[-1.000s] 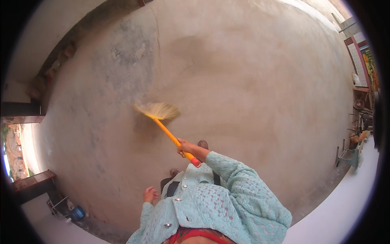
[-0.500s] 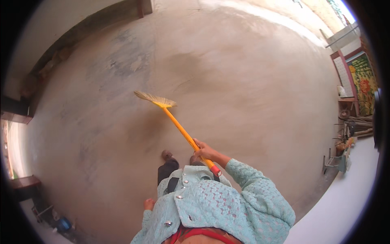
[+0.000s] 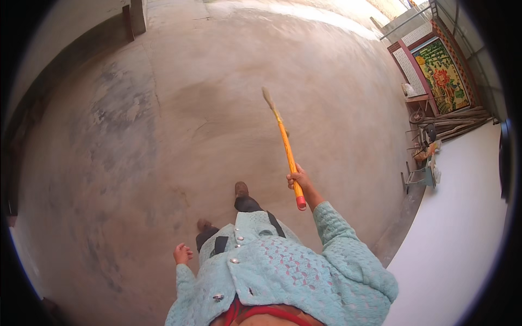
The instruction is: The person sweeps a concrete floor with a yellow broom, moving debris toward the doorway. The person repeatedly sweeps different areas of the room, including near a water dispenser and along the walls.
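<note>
Your right hand point(image 3: 297, 178) is clenched around the orange broom point(image 3: 285, 146) near its red-capped end; the handle runs up and away from you, bristles over the concrete floor point(image 3: 163, 119). Your left hand point(image 3: 182, 254) hangs loosely curled, apparently holding nothing, well apart.

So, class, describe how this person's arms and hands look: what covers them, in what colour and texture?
Both arms wear long sleeves of a pale mint-green knitted cardigan with an openwork lacy pattern and small round silvery buttons down the front. The sleeves end at the wrists. The left hand and right hand are bare: no gloves, and no rings or watch can be made out.
</note>
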Available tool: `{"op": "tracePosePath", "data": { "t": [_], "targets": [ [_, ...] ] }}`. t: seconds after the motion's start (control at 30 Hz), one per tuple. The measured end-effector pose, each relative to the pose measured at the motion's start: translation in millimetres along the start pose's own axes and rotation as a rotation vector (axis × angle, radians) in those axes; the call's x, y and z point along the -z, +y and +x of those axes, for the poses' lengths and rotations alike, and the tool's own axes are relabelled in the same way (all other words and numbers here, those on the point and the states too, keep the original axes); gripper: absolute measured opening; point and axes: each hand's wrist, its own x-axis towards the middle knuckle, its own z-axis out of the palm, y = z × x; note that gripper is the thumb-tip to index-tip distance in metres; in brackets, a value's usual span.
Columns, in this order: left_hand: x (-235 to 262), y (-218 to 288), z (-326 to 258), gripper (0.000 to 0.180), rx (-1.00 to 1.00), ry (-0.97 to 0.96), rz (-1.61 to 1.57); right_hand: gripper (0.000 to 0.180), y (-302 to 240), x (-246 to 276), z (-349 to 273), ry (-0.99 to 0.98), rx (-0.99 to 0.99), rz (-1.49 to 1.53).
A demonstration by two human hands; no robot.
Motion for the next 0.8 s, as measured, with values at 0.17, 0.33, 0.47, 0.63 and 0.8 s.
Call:
{"op": "tracePosePath", "data": {
  "t": [0.17, 0.33, 0.47, 0.63, 0.8],
  "targets": [
    [-17, 12, -32, 0.031, 0.078, 0.075, 0.022, 0.03, -30, 46, 81, 0.143, -0.133, 0.074],
    [-25, 0, -74, 0.033, 0.102, 0.172, 0.124, 0.029, 17, 32, 164, -0.023, -0.462, 0.032],
    [-58, 16, -86, 0.034, 0.102, 0.18, -0.028, 0.033, 56, -70, 143, -0.152, -0.586, -0.186],
    [-88, 50, -97, 0.036, -0.034, 0.149, -0.141, 0.036, 95, -160, 131, -0.354, -0.568, -0.423],
    [-106, 76, -110, 0.032, -0.138, 0.189, -0.243, 0.032, 104, -225, 109, -0.582, -0.739, -0.453]
  ]
}}
